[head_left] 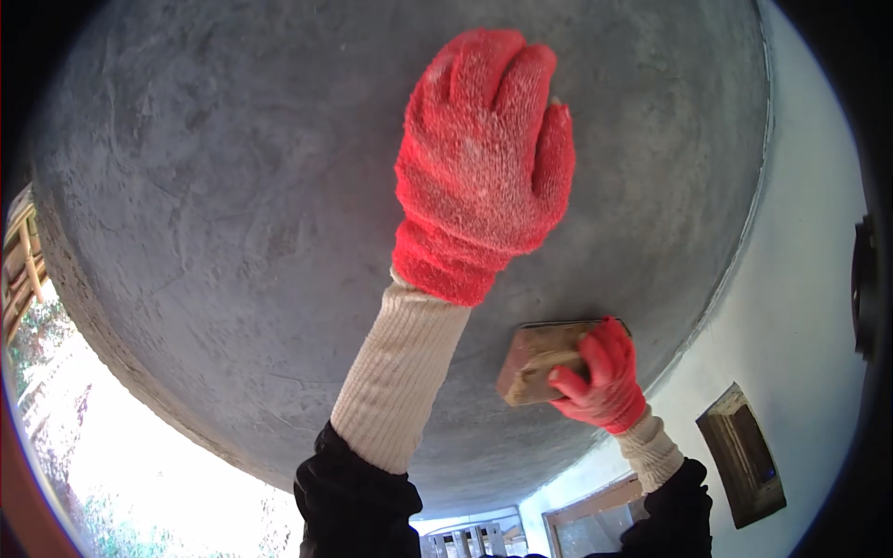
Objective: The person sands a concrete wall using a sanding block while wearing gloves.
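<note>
My left hand [484, 153], in a fuzzy red glove, is raised in front of a grey plastered surface [233, 186]. Its back shows and the fingers curl away from view. A small pale bit peeks out between fingers and thumb; what it belongs to is hidden. Lower and to the right, my right hand [605, 381], also red-gloved, grips the handle of a plastering float [539, 358]. The float has a rectangular, worn brownish board and lies close against the grey surface. Long cream knit cuffs and black sleeves cover both forearms.
A white wall [809, 205] meets the grey surface along the right. In it sits a recessed, dark-framed opening [744, 456]. A dark object [863, 288] juts at the right rim. The grey surface's rough edge [121, 367] borders bright outdoors at lower left; a framed window [595, 525] shows below.
</note>
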The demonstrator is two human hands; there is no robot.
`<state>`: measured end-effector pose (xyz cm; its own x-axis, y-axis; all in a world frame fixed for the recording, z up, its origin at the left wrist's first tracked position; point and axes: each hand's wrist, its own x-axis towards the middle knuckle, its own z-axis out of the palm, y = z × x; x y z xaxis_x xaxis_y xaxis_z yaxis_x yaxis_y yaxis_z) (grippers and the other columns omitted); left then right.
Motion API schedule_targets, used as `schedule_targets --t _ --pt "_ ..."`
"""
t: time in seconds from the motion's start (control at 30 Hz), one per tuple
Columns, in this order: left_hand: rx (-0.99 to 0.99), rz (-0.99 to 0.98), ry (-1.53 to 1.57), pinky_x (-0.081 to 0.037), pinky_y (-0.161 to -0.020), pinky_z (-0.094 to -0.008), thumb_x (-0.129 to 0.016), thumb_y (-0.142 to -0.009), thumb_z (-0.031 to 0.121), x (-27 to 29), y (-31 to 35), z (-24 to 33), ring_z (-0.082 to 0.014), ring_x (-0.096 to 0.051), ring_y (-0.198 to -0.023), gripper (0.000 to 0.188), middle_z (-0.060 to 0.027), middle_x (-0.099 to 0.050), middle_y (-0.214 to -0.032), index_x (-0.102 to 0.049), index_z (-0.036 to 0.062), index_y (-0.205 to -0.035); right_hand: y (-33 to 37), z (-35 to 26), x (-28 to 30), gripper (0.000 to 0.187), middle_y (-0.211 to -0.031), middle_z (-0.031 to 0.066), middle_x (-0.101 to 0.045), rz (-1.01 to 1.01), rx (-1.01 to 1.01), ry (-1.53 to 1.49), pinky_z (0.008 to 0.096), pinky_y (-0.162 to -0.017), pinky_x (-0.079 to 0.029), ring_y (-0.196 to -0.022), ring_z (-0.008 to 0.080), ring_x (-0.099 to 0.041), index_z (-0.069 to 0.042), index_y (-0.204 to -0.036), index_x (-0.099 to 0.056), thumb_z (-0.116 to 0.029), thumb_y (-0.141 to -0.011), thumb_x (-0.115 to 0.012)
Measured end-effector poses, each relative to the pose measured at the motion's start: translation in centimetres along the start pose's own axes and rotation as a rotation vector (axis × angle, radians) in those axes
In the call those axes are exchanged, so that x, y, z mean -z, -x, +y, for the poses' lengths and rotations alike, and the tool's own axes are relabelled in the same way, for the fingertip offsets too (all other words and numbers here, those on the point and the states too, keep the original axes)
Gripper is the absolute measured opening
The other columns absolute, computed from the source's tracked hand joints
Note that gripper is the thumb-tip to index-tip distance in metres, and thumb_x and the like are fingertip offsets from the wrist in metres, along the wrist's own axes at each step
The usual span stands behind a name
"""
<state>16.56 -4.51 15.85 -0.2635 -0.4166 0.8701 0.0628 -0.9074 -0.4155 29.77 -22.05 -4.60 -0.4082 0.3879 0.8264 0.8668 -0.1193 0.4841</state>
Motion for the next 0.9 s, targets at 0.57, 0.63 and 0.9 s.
schedule_targets --t 0.57,0.63,0.9 --pt "0.044 -0.085 -0.067 -0.049 -0.095 -0.0453 -0.069 -0.082 0.007 0.1 -0.4 0.7 -0.0364 -0.060 -0.111 0.033 -0.0149 -0.063 -0.119 -0.067 0.0043 -0.115 -0.3 -2.0 -0.9 0.068 -0.144 0.0232 -0.039 0.112 -0.275 0.061 0.0594 -0.102 -0.041 -0.126 0.0486 -0.046 -0.012 -0.127 -0.056 -0.029 -0.068 -0.086" --pt "0.041 -0.126 -0.116 -0.048 -0.096 -0.0454 -0.068 -0.083 0.007 0.6 -0.5 0.4 -0.0369 -0.059 -0.112 0.034 -0.0154 -0.063 -0.120 -0.067 0.0043 -0.117 -1.2 -1.5 -1.3 0.072 -0.146 0.0225 -0.033 0.039 0.043 -0.130 0.0605 -0.097 -0.043 -0.123 0.0481 -0.047 -0.018 -0.121 -0.052 -0.031 -0.060 -0.088" --pt "0.047 -0.157 -0.170 -0.047 -0.099 -0.0457 -0.068 -0.084 0.006 0.3 -0.2 0.9 -0.0372 -0.058 -0.116 0.036 -0.0152 -0.063 -0.123 -0.067 0.0042 -0.119 -1.9 13.2 3.3 0.096 -0.145 0.0298 -0.042 0.530 -1.127 0.063 0.0473 -0.110 -0.038 -0.129 0.0474 -0.044 0.001 -0.151 -0.035 -0.025 -0.073 -0.084"
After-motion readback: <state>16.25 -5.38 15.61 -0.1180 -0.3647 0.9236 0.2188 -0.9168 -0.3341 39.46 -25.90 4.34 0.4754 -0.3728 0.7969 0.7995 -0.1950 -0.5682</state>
